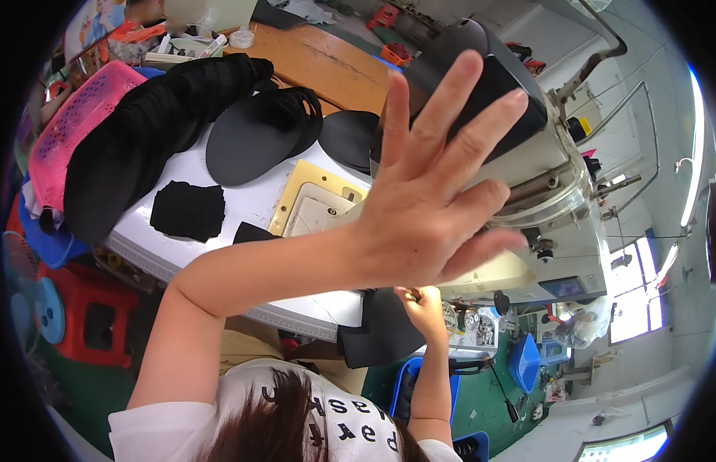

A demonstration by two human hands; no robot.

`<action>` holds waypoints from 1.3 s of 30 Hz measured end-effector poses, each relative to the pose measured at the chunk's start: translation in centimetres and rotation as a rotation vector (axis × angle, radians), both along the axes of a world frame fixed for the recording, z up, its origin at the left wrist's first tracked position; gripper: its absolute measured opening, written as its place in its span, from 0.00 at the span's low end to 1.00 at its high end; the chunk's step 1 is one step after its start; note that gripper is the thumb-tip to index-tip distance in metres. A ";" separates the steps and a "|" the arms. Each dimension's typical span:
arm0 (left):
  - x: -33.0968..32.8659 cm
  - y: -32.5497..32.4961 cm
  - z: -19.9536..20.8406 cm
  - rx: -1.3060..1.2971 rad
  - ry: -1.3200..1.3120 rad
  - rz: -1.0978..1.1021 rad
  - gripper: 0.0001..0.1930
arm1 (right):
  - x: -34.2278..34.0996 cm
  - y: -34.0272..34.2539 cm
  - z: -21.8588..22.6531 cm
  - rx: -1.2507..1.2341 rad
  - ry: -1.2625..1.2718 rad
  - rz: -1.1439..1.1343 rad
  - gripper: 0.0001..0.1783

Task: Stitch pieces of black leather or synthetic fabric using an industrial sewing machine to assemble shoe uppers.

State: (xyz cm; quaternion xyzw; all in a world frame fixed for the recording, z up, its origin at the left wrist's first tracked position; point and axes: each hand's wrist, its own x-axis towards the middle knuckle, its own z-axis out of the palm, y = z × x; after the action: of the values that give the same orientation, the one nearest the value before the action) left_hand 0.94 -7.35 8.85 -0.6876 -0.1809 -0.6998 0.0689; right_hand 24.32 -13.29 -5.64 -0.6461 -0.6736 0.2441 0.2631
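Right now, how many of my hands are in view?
2. Your left hand is raised, fingers spread, in front of the machine; your right hand is lower, beside the black pieces.

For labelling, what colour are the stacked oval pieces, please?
The oval pieces are black, clearest in the head view.

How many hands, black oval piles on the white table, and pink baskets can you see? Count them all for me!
Hands: 2 (left hand, right hand)
Black oval piles: 3 (long row, fan, flat pile)
Pink basket: 1
Total: 6
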 end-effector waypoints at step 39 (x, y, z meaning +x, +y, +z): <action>-2.9 0.9 -1.2 -0.020 0.258 0.203 0.29 | -10.2 1.5 8.4 0.997 -0.175 0.145 0.32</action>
State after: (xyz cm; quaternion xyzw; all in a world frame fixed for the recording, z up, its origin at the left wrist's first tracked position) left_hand -1.95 -6.49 7.65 -0.7507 -0.2459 -0.5932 0.1550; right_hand 14.10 -11.77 2.73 -0.4118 -0.7707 -0.1443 0.4643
